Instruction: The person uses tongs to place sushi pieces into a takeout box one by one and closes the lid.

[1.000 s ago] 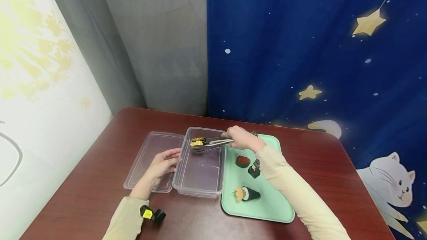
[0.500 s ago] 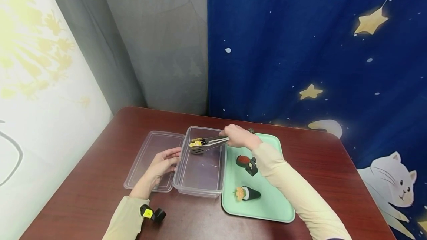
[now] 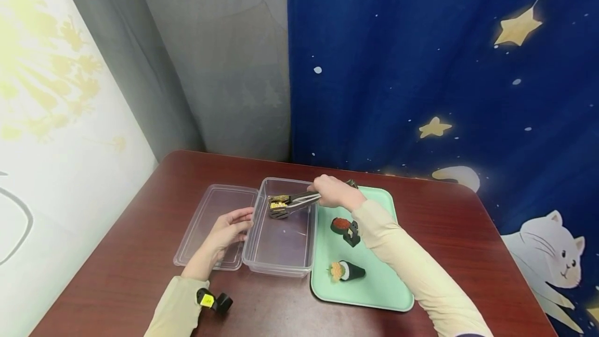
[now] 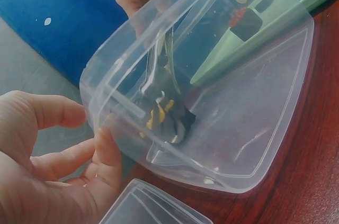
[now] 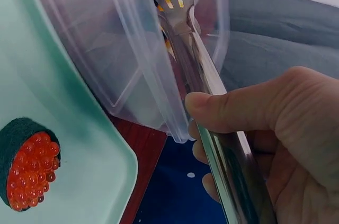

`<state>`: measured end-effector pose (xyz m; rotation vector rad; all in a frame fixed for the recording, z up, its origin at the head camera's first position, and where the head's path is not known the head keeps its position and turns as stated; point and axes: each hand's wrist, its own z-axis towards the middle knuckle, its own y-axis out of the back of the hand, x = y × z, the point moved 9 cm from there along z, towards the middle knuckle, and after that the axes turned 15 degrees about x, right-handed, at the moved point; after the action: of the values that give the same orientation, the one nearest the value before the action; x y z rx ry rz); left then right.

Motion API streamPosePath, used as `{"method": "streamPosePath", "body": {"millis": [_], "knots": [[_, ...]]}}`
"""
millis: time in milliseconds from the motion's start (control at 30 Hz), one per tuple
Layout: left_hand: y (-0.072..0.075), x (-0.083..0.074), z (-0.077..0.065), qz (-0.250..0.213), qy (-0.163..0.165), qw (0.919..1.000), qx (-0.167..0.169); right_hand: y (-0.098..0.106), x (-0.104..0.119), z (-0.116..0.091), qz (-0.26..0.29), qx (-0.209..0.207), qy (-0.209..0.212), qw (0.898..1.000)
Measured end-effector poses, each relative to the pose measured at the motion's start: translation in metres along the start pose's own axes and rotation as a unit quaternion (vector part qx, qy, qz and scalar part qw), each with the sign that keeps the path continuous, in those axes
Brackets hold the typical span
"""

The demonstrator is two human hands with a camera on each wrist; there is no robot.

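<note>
Two hands at clear rectangular plastic container [image 3: 281, 243]: right hand [image 3: 333, 193] clenching metal tongs [image 3: 295, 202] round yellow-and-black sushi piece [image 4: 164, 115] inside its far corner, plain only from left wrist; left hand [image 3: 226, 230] relaxed, fingertips touching its left wall

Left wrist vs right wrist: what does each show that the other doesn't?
Only the left wrist view shows the left hand with fingertips on the clear container's near wall, the lid below it, and the yellow-and-dark sushi piece plainly, low inside the container.

Only the right wrist view shows the right hand gripping the tongs close up, with the thumb on top.

Both show the container, the tongs reaching into it, the green tray and the red roe sushi.
</note>
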<state>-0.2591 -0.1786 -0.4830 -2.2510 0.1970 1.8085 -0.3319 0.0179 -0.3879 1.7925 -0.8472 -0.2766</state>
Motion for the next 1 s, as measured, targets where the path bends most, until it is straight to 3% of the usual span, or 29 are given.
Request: {"method": "streamPosePath", "body": {"millis": [300,433,600,733,867,1000], "knots": [[0.000,0.001,-0.001,0.002,0.005,1.0000,-0.002,-0.002,-0.020,-0.029,0.066,-0.041,0.010,0.997],[0.000,0.001,-0.001,-0.001,0.003,1.0000,-0.003,-0.005,-0.030,-0.049,0.114,-0.088,0.023,0.989],[0.000,0.001,-0.002,0.003,0.006,1.0000,-0.002,-0.014,-0.042,-0.078,0.145,-0.170,0.011,0.975],[0.000,0.000,-0.003,0.006,0.008,0.9999,-0.002,-0.024,-0.052,-0.105,0.157,-0.237,-0.033,0.958],[0.000,0.000,-0.004,0.007,0.009,0.9999,-0.002,-0.037,-0.061,-0.133,0.165,-0.306,-0.099,0.933],[-0.001,-0.002,-0.005,0.009,0.008,0.9999,-0.002,-0.053,-0.067,-0.156,0.162,-0.344,-0.178,0.907]]}}
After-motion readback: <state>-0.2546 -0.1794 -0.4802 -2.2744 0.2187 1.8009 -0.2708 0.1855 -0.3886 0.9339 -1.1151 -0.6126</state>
